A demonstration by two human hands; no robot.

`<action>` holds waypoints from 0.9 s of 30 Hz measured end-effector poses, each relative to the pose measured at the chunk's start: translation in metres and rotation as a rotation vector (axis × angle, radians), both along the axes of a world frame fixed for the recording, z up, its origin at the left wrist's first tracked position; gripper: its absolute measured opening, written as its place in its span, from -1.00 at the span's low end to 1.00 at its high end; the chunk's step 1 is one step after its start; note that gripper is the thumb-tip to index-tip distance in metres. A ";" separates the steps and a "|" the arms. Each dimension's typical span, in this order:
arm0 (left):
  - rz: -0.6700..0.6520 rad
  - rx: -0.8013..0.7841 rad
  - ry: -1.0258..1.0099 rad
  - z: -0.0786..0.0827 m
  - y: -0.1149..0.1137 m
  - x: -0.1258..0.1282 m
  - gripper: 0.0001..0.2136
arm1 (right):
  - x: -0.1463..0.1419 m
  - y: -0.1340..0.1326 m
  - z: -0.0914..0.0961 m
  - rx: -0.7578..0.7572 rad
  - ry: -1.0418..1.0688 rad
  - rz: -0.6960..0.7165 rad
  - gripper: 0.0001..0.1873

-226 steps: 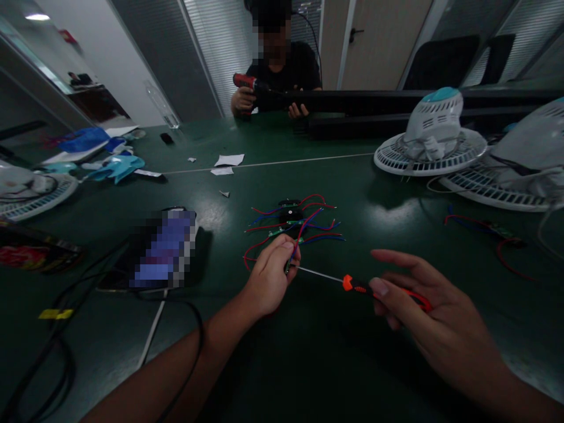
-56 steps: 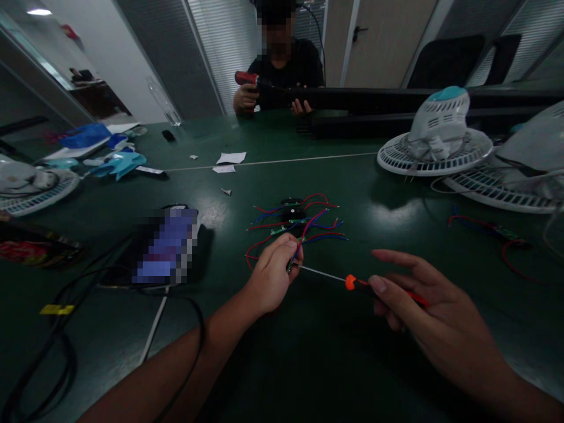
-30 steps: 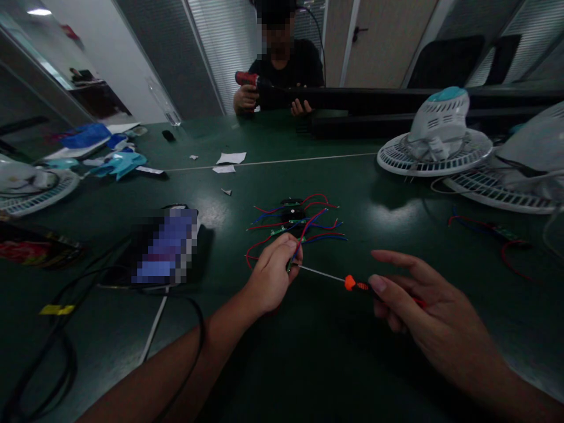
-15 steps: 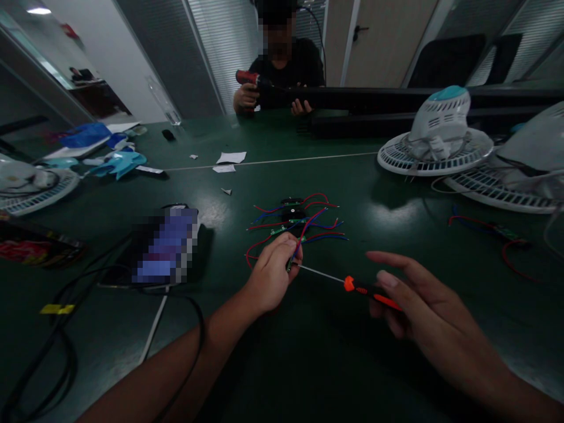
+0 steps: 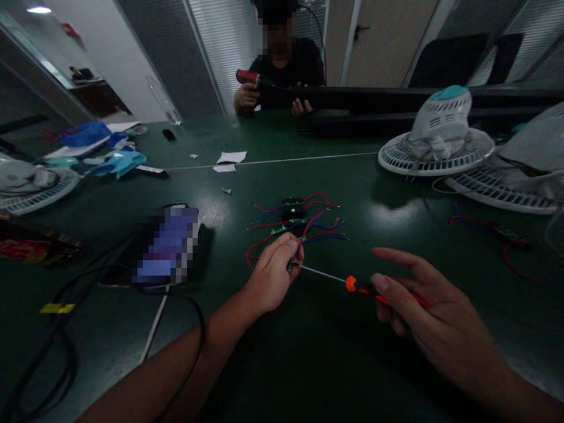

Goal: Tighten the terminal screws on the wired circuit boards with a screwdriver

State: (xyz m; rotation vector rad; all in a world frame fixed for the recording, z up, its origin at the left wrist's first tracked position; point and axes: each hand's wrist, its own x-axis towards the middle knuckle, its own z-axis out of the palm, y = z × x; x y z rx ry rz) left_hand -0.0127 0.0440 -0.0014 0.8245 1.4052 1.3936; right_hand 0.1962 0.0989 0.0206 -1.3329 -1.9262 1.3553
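Note:
My left hand [image 5: 275, 273] pinches a small green circuit board [image 5: 289, 265] with red and blue wires, which stick up past the thumb. Most of that board is hidden by the fingers. In my right hand [image 5: 423, 299] lies a screwdriver [image 5: 363, 288] with an orange and black handle, its thumb resting along it and the index finger stretched out. The thin shaft points left, and its tip reaches the board at my left fingertips; exact contact is hard to see. Just beyond my left hand, several similar wired boards [image 5: 294, 215] with black parts lie on the green table [image 5: 335, 364].
A phone [image 5: 165, 247] and black cables [image 5: 66, 346] are on the left. White fan parts [image 5: 436, 155] stand at the right, near another wired board [image 5: 506, 233]. Paper scraps [image 5: 231, 157] lie farther back. Across the table, a person [image 5: 286, 64] holds a red power drill [image 5: 247, 77].
My right hand has shifted slightly to the right along the screwdriver, its handle tilting a little differently. My left hand and the circuit board stay almost still.

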 end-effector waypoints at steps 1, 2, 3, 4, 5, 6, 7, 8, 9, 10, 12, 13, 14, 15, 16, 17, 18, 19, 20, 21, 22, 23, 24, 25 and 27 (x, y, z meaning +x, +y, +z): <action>-0.003 0.001 0.002 0.000 0.000 0.000 -0.78 | 0.000 0.000 0.000 0.003 0.002 -0.006 -0.34; -0.005 0.004 0.004 -0.001 0.000 0.000 -0.77 | -0.001 0.000 0.000 0.005 0.006 -0.012 -0.34; -0.007 0.008 0.006 -0.001 0.000 0.000 -0.77 | -0.001 0.000 0.000 0.006 0.008 -0.016 -0.34; -0.010 0.012 0.008 -0.001 0.000 -0.001 -0.77 | -0.001 0.000 0.000 0.002 0.014 -0.022 -0.33; -0.012 0.016 0.007 -0.001 0.000 -0.001 -0.77 | -0.002 0.000 -0.001 -0.002 0.022 -0.031 -0.33; -0.009 0.020 0.003 -0.001 0.000 -0.001 -0.77 | -0.002 0.001 -0.001 -0.010 0.030 -0.034 -0.33; -0.006 0.021 -0.003 0.000 0.000 -0.001 -0.77 | -0.002 0.001 -0.001 -0.016 0.036 -0.038 -0.33; -0.004 0.020 -0.009 0.000 0.000 -0.001 -0.77 | -0.002 0.001 -0.001 -0.017 0.043 -0.042 -0.33; -0.003 0.018 -0.011 0.000 0.000 -0.001 -0.77 | -0.002 0.001 -0.001 -0.012 0.048 -0.048 -0.34; -0.003 0.015 -0.011 0.000 0.000 -0.001 -0.77 | -0.001 0.001 -0.001 -0.002 0.052 -0.052 -0.35; -0.005 0.015 -0.001 0.000 0.000 -0.002 -0.77 | -0.001 0.000 -0.001 0.031 0.052 -0.051 -0.38; -0.005 0.017 0.004 0.000 0.000 -0.002 -0.77 | 0.000 0.000 0.000 0.046 0.054 -0.050 -0.39; -0.004 0.020 0.004 0.000 0.000 -0.002 -0.77 | 0.000 0.000 0.000 0.054 0.054 -0.048 -0.39; -0.003 0.019 0.000 0.000 0.000 -0.001 -0.77 | 0.000 -0.001 0.000 0.052 0.050 -0.045 -0.38; -0.002 0.016 -0.007 -0.001 0.000 -0.001 -0.77 | 0.000 -0.001 0.000 0.044 0.049 -0.042 -0.36; -0.002 0.011 -0.012 -0.001 0.000 -0.001 -0.78 | 0.000 -0.001 -0.001 0.028 0.047 -0.040 -0.36; -0.002 0.005 -0.017 -0.001 0.000 -0.001 -0.78 | 0.001 -0.001 -0.001 0.007 0.043 -0.035 -0.35; -0.002 0.000 -0.021 -0.001 0.000 -0.001 -0.78 | 0.001 -0.002 -0.001 -0.011 0.037 -0.030 -0.35; -0.003 -0.003 -0.022 -0.001 0.000 -0.001 -0.78 | 0.001 -0.001 -0.002 -0.025 0.032 -0.026 -0.35; -0.004 -0.003 -0.022 -0.001 0.000 -0.001 -0.78 | 0.002 -0.001 -0.002 -0.035 0.027 -0.025 -0.35; -0.004 -0.002 -0.022 -0.001 0.000 -0.001 -0.78 | 0.002 -0.001 -0.003 -0.037 0.017 -0.025 -0.35; -0.004 -0.001 -0.021 -0.001 0.000 -0.001 -0.78 | 0.002 0.000 -0.004 -0.035 0.003 -0.021 -0.36; -0.005 -0.001 -0.017 -0.001 0.000 -0.001 -0.78 | 0.002 0.000 -0.004 -0.026 -0.009 -0.017 -0.36; -0.008 0.000 -0.012 -0.001 0.000 -0.002 -0.77 | 0.002 0.000 -0.004 -0.012 -0.019 -0.009 -0.37; -0.012 -0.001 0.000 -0.001 -0.001 -0.001 -0.77 | 0.001 0.000 -0.004 0.025 -0.022 -0.001 -0.38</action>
